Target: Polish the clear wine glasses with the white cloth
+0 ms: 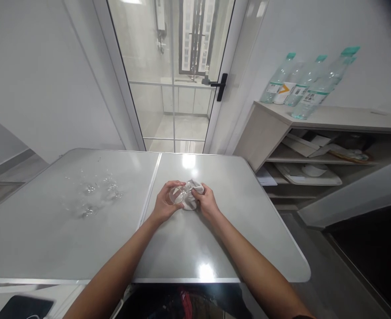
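My left hand (164, 203) is wrapped round a small clear glass (176, 195), its round rim turned toward the left. A crumpled white cloth (191, 204) is pinched in my right hand (208, 201) and pressed against the glass's right end. Both hands are over the right half of the table, close together near its middle. Farther left, several clear glasses (89, 189) stand on the table; their outlines are faint and hard to tell apart.
The glossy grey table (241, 239) has a seam between its halves. Clear bottles (310, 99) with green caps stand on a wooden shelf unit (348, 116) at the right. A glass door (149, 57) lies beyond the table. A dark flat object (25, 308) is at the lower left.
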`<state>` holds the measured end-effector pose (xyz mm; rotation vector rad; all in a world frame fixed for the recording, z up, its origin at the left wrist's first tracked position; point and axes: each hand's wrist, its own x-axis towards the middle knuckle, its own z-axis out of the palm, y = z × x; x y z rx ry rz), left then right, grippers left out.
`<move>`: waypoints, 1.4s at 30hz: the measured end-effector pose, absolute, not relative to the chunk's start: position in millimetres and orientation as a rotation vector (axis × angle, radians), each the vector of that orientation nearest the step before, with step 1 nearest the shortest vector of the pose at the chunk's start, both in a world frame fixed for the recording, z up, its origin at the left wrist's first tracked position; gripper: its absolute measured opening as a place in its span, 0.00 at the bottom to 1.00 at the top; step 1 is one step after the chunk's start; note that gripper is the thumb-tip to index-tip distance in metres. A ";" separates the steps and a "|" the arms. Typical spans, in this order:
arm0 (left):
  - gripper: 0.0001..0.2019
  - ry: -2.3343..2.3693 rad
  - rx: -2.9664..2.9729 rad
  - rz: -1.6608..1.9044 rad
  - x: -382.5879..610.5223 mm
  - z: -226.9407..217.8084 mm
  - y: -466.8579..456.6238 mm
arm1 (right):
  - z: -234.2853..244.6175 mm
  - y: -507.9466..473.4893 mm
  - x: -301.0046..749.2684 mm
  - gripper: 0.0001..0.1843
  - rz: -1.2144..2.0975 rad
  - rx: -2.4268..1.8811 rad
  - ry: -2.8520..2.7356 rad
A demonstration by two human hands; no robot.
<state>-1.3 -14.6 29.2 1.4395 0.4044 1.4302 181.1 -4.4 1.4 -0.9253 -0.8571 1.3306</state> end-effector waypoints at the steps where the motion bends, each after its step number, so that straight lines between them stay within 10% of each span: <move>1: 0.29 0.418 1.436 1.421 -1.1 29.2 -14.7 | 2.1 -4.9 180.1 0.21 1.301 -0.925 -0.835; 23: 0.28 0.532 1.299 1.627 -2.2 38.4 -13.1 | 9.4 -0.1 190.8 0.16 1.097 -1.037 -0.592; 42: 0.28 0.490 1.578 1.459 -7.7 30.8 -14.9 | 26.9 -9.6 192.3 0.19 1.673 -0.816 -0.677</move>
